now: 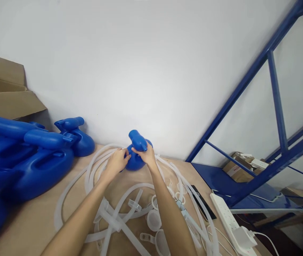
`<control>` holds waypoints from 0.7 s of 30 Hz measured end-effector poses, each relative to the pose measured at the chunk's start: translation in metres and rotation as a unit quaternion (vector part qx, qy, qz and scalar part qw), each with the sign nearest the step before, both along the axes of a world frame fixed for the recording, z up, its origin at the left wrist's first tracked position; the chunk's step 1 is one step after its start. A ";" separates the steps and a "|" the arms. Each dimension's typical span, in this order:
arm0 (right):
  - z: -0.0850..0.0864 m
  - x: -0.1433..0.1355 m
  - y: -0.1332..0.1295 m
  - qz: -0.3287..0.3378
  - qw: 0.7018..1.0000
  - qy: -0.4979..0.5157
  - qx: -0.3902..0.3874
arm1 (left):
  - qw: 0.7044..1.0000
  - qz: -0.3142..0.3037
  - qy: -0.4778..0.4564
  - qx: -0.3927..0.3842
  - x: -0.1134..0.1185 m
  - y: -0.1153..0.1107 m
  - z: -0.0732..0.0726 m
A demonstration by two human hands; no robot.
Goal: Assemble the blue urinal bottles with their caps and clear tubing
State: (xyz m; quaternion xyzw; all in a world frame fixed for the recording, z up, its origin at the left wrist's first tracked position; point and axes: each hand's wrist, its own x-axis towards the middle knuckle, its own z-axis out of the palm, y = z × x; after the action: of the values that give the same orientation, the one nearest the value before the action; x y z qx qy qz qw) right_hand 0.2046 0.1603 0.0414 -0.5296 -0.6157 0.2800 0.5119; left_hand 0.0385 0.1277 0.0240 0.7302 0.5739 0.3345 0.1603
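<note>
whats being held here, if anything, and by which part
The right hand holds a blue bottle just under its tubular top; whether the left hand also grips it cannot be told.

We've got open air above our hands [146, 154], upper center; blue jugs [50, 174] block left, tubing [132, 237] lower center, blue frame [236, 95] right.

Looks like a small workshop or storeroom: blue metal rack [277, 103] at right, cardboard box [7, 103] far left, several blue plastic jugs [39, 179], loose tubing [88, 179], power strip [226, 217] on tabletop [34, 220].
</note>
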 end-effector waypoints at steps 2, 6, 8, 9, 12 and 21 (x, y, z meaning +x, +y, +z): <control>-0.017 0.013 0.006 0.022 0.994 0.060 -0.091 | 1.000 0.000 0.006 -0.014 -0.001 0.010 -0.011; -0.036 0.036 0.002 0.029 0.986 0.106 -0.128 | 1.000 0.005 0.016 -0.020 0.001 0.018 -0.019; -0.041 0.045 -0.004 0.036 0.982 0.116 -0.142 | 0.999 -0.020 0.021 -0.013 0.002 0.017 -0.019; -0.043 0.048 -0.007 0.036 0.981 0.118 -0.147 | 0.999 -0.044 0.024 -0.008 0.002 0.016 -0.019; -0.047 0.056 -0.020 0.035 0.980 0.110 -0.161 | 0.991 -0.125 0.037 0.004 0.001 0.014 -0.019; 0.031 0.152 -0.213 0.223 0.908 -0.311 -0.169 | 0.995 0.057 0.081 0.015 -0.013 0.005 -0.009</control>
State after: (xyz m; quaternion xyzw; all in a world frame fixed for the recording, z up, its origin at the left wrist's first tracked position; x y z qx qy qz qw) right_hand 0.3569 -0.0532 0.0728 -0.5170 -0.7895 0.3078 0.1210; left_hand 0.0250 0.1324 0.0154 0.7233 0.6206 0.2914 0.0825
